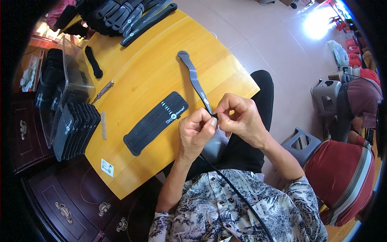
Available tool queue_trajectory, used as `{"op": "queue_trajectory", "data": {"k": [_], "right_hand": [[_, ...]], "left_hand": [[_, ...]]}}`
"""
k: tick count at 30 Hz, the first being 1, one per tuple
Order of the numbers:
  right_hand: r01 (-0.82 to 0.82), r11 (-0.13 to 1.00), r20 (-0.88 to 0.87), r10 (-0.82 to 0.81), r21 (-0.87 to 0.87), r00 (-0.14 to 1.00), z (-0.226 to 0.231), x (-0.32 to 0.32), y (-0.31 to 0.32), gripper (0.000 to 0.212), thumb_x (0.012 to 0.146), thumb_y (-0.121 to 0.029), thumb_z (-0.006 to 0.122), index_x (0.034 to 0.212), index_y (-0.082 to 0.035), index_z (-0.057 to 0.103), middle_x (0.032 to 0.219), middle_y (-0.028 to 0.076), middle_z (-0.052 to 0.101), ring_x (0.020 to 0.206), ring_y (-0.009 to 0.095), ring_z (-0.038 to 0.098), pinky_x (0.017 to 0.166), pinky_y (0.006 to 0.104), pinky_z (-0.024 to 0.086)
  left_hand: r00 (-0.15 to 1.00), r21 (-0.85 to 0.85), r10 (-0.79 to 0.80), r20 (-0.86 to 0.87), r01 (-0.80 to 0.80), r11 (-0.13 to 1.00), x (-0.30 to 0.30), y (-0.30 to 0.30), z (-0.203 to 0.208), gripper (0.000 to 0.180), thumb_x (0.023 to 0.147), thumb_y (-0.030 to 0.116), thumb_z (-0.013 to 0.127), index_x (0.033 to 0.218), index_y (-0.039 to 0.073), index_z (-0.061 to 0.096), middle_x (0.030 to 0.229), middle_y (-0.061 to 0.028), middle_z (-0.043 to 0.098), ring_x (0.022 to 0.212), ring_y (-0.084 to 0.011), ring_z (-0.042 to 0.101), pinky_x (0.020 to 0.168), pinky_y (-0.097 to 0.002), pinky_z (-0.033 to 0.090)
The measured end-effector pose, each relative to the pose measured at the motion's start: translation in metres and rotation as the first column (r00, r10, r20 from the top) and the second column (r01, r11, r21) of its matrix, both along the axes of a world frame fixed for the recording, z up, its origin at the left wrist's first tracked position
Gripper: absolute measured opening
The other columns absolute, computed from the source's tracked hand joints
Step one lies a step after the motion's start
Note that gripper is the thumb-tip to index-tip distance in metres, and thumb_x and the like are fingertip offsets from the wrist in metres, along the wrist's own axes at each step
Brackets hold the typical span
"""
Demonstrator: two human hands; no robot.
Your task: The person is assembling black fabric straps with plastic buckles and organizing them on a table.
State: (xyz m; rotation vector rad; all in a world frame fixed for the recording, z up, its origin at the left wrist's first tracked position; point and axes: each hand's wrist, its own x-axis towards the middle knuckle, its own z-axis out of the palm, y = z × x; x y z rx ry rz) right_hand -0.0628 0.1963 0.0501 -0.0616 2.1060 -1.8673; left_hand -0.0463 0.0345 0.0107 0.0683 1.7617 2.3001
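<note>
A dark grey strap with a rounded, slotted far end stretches across the yellow table to my fingers. My left hand pinches its near end between thumb and forefinger. My right hand grips the same end, its fingertips almost meeting the left ones. The strap's tip is mostly hidden by the fingers. Just left of my left hand, a flat black set of straps with white printing lies side by side on the table.
Piled dark straps cover the table's far edge. At left are a clear plastic bin, stacked black strap sets, a small screwdriver-like tool and a single black strap. Grey stools stand at right.
</note>
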Motion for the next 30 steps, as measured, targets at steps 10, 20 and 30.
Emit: {"op": "queue_trajectory", "data": {"k": [10,20,30], "right_hand": [[-0.079,0.995,-0.373,0.095,0.058,0.923,0.004,0.005,0.012,0.02,0.081,-0.01,0.071,0.096,0.0,0.062,0.093,0.006,0.06,0.078,0.011,0.061,0.063,0.0221,0.053],[0.108,0.979,-0.459,-0.016,0.175,0.888,0.016,0.015,0.006,0.012,0.085,-0.008,0.066,0.091,0.001,0.062,0.095,0.009,0.061,0.081,0.014,0.06,0.068,0.0266,0.05],[0.238,0.928,-0.079,-0.271,-0.286,0.959,0.002,-0.006,0.004,0.014,0.094,-0.015,0.055,0.096,-0.001,0.057,0.101,0.004,0.059,0.093,0.009,0.052,0.085,0.0238,0.04]], "left_hand": [[0.992,0.128,-0.028,0.123,0.012,0.992,0.0,0.0,0.014,0.022,0.091,0.017,0.053,0.073,0.006,0.052,0.059,0.0043,0.047,0.049,-0.0018,0.04,0.045,-0.0176,0.03],[0.997,0.173,-0.055,0.059,0.044,0.984,-0.001,0.011,0.015,0.021,0.09,0.016,0.055,0.072,0.006,0.053,0.06,0.0047,0.047,0.05,-0.0015,0.038,0.046,-0.0178,0.029],[0.987,0.212,-0.134,0.093,0.112,0.971,0.0,0.006,0.016,0.018,0.086,0.017,0.055,0.073,0.005,0.051,0.064,0.0004,0.049,0.05,-0.0047,0.041,0.047,-0.0191,0.033]]}}
